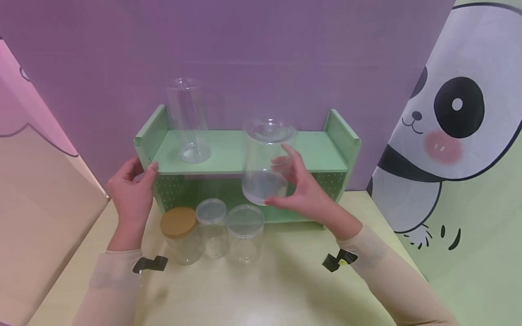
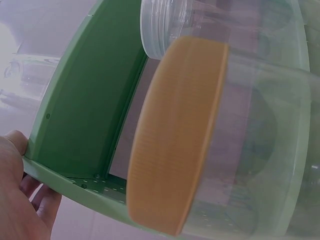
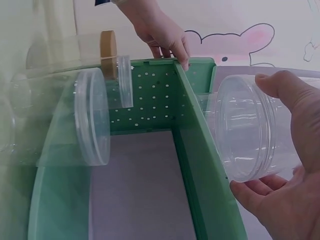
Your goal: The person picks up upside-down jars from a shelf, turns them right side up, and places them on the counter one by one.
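My right hand [image 1: 299, 185] grips a wide clear jar [image 1: 254, 156], thumb and fingers spread around its lower part. The jar is upright in front of the upper board of a green two-tier shelf [image 1: 228, 136]; its ringed lower end shows in the right wrist view. My left hand [image 1: 132, 190] holds the shelf's left end, thumb at the front corner and fingers around the side. A tall clear jar [image 1: 195, 154] stands on the upper board, at the left.
On the table before the shelf stand a jar with a tan lid [image 1: 179, 222], a narrow jar with a clear lid [image 1: 211, 212] and a wider clear-lidded jar [image 1: 245, 221]. Behind rises a purple panel [image 1: 261, 54]; a panda-painted wall [image 1: 456, 158] is at the right.
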{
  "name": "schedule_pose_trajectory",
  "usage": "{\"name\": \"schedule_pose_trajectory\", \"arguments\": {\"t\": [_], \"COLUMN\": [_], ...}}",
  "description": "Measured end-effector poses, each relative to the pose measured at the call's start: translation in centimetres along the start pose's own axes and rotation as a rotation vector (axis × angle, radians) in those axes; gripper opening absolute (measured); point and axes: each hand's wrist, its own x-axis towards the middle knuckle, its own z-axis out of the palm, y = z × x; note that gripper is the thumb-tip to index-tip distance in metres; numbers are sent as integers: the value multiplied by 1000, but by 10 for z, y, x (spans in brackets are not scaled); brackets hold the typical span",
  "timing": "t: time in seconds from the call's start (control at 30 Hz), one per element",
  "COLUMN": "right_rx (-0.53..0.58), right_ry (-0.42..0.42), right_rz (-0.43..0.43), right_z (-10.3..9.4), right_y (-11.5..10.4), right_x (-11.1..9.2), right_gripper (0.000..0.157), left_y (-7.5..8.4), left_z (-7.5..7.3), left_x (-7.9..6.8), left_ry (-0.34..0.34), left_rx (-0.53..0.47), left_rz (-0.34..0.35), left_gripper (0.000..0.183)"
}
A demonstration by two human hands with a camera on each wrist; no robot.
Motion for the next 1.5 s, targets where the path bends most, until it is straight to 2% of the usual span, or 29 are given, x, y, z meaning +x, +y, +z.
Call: {"name": "schedule_pose_trajectory", "arguments": {"t": [0.37,0.67,0.9,1.2,1.33,1.5], "right_rx": [13,13,18,-11,-34,-24], "right_ry": [-30,-34,-42,-51,-42,-31], "right_rz": [-2,-46,-50,-21,-9,-33], "right_z": [-4,-2,0,0,0,0], "right_y": [8,23,36,53,62,68], "right_x": [-22,-41,-57,-80,-90,-96], "right_gripper": [125,119,116,129,130,129], "left_y": [1,2,1,-1,-1,-1], "left_z": [0,0,1,1,1,-1], "left_x": [2,1,1,0,0,0], "left_ry": [4,7,3,2,-4,-21], "left_rx": [-6,-14,-17,-21,-18,-8], "left_rz": [-2,12,24,0,-17,-24], "left_gripper": [34,33,33,34,35,37]}}
